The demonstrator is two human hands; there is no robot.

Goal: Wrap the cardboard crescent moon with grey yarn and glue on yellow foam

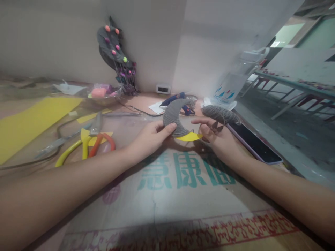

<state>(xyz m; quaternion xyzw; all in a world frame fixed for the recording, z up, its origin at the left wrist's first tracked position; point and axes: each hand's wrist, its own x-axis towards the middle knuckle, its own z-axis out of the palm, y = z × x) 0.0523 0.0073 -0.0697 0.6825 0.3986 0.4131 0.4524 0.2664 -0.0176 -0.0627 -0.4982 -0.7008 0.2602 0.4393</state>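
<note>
My left hand (159, 134) grips a crescent shape (171, 116) between thumb and fingers. Grey yarn is wound closely over most of the crescent, while its lower right end shows bare yellow (190, 136). At that yellow tip, my right hand (217, 136) has its thumb bent in and its index finger stretched toward the crescent. A thin grey strand loops near the right fingers, which seem closed on it; the exact grip is partly hidden. Just behind the right hand lies a skein of grey yarn (220, 114).
Yellow-and-orange-handled pliers (85, 146) lie left of my left forearm, by a yellow sheet (34, 122). A phone (255, 143) rests at the right edge. Behind stand a clear bottle (227, 83), a blue glue gun (172, 99), a small display (163, 89) and a decorated grey crescent (110, 48).
</note>
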